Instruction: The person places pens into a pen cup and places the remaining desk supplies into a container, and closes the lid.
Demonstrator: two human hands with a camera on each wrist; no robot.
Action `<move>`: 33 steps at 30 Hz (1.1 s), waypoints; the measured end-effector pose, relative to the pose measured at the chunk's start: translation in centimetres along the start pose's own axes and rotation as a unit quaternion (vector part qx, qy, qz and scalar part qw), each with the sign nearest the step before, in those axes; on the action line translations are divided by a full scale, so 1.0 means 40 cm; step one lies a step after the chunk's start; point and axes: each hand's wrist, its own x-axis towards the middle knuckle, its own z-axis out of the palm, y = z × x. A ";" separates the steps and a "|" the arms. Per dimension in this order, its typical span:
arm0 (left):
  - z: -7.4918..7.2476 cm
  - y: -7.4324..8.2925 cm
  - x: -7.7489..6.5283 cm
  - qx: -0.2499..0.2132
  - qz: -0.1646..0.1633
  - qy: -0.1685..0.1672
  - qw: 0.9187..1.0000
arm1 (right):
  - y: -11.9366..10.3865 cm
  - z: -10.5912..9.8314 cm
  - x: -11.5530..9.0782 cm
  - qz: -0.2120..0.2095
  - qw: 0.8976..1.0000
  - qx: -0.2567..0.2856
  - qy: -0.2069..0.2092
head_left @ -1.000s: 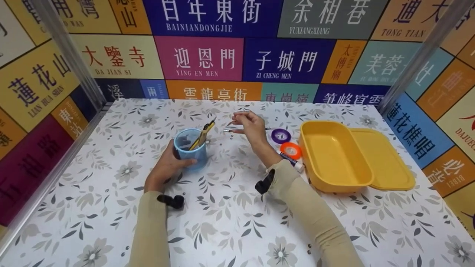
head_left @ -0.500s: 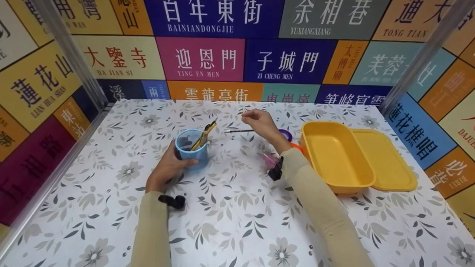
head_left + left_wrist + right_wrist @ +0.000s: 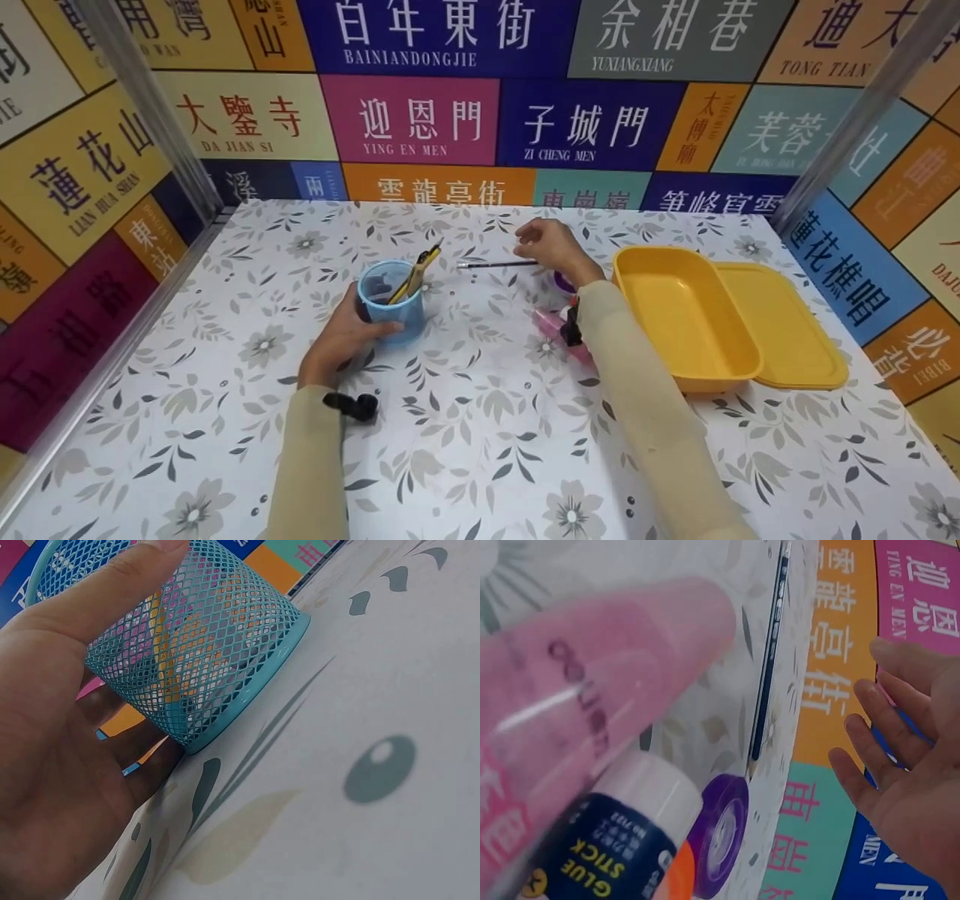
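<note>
My left hand (image 3: 341,334) grips a light blue mesh pen cup (image 3: 401,311), thumb across its near side. A yellow-and-black stick-like item (image 3: 411,281) leans inside, beside a tan piece; their kinds are unclear. In the left wrist view the cup (image 3: 225,652) tilts, its lower rim close to the cloth. My right hand (image 3: 553,246) hovers past the far end of a dark pencil (image 3: 495,264) lying on the table. Its fingers hang loosely bent, holding nothing, as the right wrist view of the hand (image 3: 907,727) shows.
Under my right forearm lie a pink translucent bottle (image 3: 607,690), a glue stick (image 3: 622,832), a purple tape roll (image 3: 724,840) and an orange roll (image 3: 676,877). A yellow box (image 3: 679,315) stands at right, its lid (image 3: 795,322) beside it. Printed walls (image 3: 420,120) border the table.
My right hand has moved right, away from the pencil's white-tipped end, so more of the pencil shows. The pink bottle has come into sight. My left hand still holds the cup in place.
</note>
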 end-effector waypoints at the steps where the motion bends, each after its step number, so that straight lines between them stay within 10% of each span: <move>1: 0.001 0.000 0.000 0.002 0.000 0.000 1.000 | 0.007 -0.002 0.001 0.006 1.000 0.005 -0.002; 21: 0.003 -0.002 0.003 0.000 0.008 0.006 1.000 | 0.092 0.001 0.028 0.103 0.991 0.090 -0.008; 33: -0.001 -0.007 -0.001 -0.007 0.030 0.005 1.000 | 0.092 0.018 0.038 0.131 0.991 0.037 0.003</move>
